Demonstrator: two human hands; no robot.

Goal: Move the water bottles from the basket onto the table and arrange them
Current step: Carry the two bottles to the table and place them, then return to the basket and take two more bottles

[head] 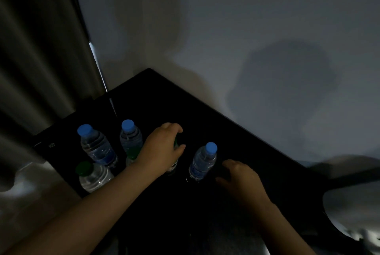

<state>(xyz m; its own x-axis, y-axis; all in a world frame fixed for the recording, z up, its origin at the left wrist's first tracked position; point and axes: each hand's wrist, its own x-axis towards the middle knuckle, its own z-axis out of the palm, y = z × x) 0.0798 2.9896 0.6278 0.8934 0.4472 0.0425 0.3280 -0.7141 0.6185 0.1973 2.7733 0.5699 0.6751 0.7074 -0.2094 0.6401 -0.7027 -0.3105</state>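
On the dark table (pixel 236 131) stand several clear water bottles. A blue-capped bottle (pixel 96 147) is at the left, a second blue-capped bottle (pixel 130 139) beside it, and a green-capped bottle (pixel 92 176) at the table's near left edge. My left hand (pixel 162 147) grips the top of a green-capped bottle (pixel 175 156), which it mostly hides. To its right stands a third blue-capped bottle (pixel 202 162). My right hand (pixel 240 178) hovers just right of that bottle with relaxed fingers, holding nothing. No basket is in view.
A grey wall rises behind the table and a dark curtain (pixel 41 59) hangs at the left. A pale rounded object (pixel 353 213) sits at the lower right. The scene is very dim.
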